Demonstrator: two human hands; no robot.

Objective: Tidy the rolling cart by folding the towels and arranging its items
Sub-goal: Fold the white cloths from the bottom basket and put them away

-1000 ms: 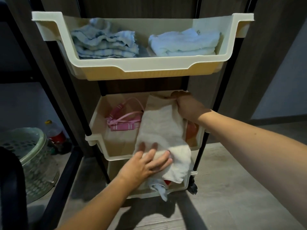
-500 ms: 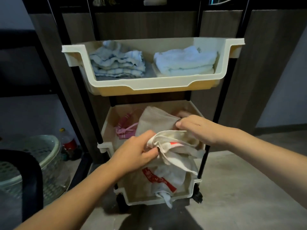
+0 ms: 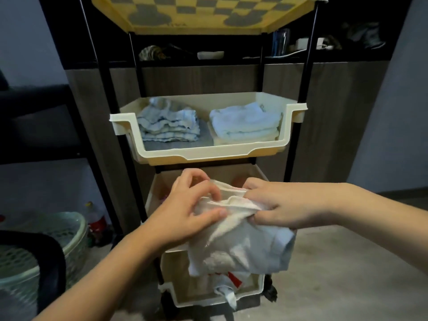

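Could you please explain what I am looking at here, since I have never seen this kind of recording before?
There is no machine here: a person wears a camera on the head, so the picture looks forward and down at their own two bare hands. In front stands a rolling cart with cream plastic trays on black posts. The upper tray holds two folded stacks: a striped bluish towel stack on the left and a pale blue towel stack on the right. The left hand and right hand together grip a crumpled white towel, held in front of the lower trays. A green basket sits on the floor at the left.
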